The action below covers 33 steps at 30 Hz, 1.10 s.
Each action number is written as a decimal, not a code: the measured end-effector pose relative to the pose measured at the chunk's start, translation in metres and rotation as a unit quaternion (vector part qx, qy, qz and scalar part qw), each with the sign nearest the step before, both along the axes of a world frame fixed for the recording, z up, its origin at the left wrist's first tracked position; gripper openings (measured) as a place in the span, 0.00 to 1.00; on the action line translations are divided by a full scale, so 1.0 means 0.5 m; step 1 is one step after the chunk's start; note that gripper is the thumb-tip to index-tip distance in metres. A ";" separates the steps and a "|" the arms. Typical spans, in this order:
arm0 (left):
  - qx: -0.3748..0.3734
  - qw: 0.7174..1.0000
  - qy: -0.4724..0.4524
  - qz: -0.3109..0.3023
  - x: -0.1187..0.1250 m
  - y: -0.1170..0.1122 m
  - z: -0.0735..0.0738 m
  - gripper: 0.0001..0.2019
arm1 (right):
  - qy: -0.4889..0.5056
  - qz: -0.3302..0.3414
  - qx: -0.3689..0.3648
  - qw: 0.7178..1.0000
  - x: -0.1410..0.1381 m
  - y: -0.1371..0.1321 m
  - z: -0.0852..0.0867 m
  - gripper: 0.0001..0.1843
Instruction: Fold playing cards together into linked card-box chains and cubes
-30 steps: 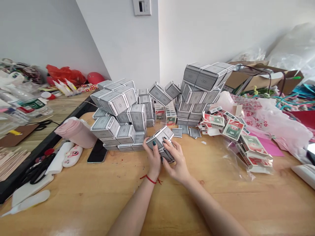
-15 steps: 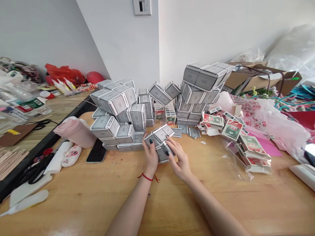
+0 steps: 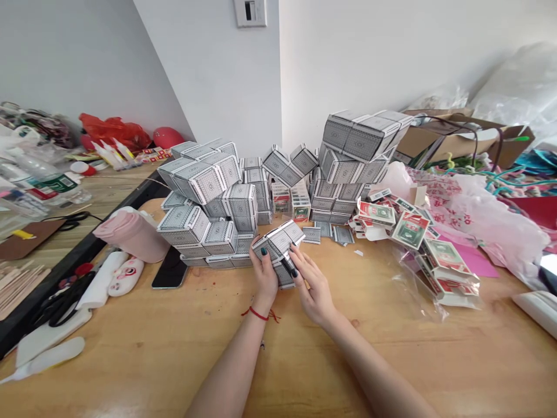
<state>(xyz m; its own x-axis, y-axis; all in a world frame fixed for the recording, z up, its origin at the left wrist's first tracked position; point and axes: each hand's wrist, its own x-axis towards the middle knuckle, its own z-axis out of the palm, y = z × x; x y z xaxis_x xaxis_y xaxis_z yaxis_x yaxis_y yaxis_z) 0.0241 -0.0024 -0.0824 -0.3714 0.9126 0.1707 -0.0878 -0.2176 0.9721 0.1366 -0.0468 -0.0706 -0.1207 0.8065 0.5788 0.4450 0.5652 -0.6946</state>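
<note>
Between my hands, just above the table, is a block folded from grey-backed playing cards [image 3: 278, 239], tilted toward me. My left hand [image 3: 264, 273] is wrapped round its left side, thumb on the front. From the right, my right hand [image 3: 314, 287] grips the block's right side, its fingers at the edge of the cards. Beyond the hands, loose playing cards [image 3: 343, 234] lie on the wooden table [image 3: 278, 360]. Stacks of similar card blocks [image 3: 204, 180] stand at the left, with more card blocks [image 3: 354, 157] piled at the right.
Opened card boxes [image 3: 411, 229] and crumpled plastic bags [image 3: 487, 215] lie to the right. At the left are a phone [image 3: 169, 271], a pink roll [image 3: 133, 232], black scissors [image 3: 69, 302] and a white glue bottle [image 3: 50, 361]. A wall [image 3: 209, 69] rises behind the stacks.
The block has turned slightly in my hands. My right fingers have shifted along its right edge, and both hands have moved a little left in view. The stacks stand as before.
</note>
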 end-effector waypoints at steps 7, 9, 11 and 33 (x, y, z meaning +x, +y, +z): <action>-0.012 1.000 0.010 0.011 0.000 0.012 -0.018 0.24 | 0.006 -0.033 -0.005 0.999 -0.001 0.005 -0.004 0.24; -0.027 1.000 0.001 0.010 0.000 0.017 -0.026 0.24 | 0.005 -0.046 0.001 0.999 -0.001 0.006 -0.003 0.24; -0.049 0.999 -0.015 0.006 0.001 0.019 -0.030 0.24 | 0.004 -0.055 0.003 0.998 -0.002 0.006 -0.003 0.24; 0.039 0.997 0.032 -0.052 -0.009 0.013 0.012 0.19 | 0.167 -0.072 -0.134 0.974 0.046 0.029 0.030 0.18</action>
